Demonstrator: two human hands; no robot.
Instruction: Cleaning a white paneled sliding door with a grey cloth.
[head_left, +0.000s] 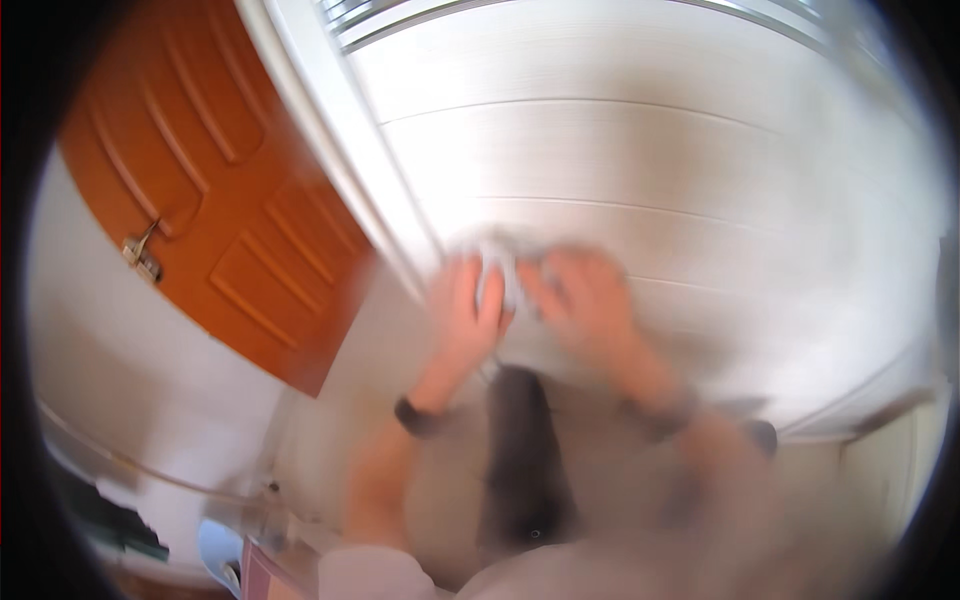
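White, crumpled cloth (503, 268) sits bunched between both hands, pressed against a pale panelled wall (640, 170) whose grooves run across it. The left hand (465, 310) has its fingers curled around the cloth's left side, the grip closed on it; a dark band (413, 415) circles that wrist. The right hand (585, 300) clasps the cloth's right side, fingers folded over it (the blur hides the fingertips, but the grip reads as closed on the cloth). Both forearms rise from the lower edge, and a dark strip (520, 450) hangs between them, just below the hands. To the left stands an orange panelled door (220, 190) with a metal latch (142, 250), beside a white frame (340, 130) that borders the wall.
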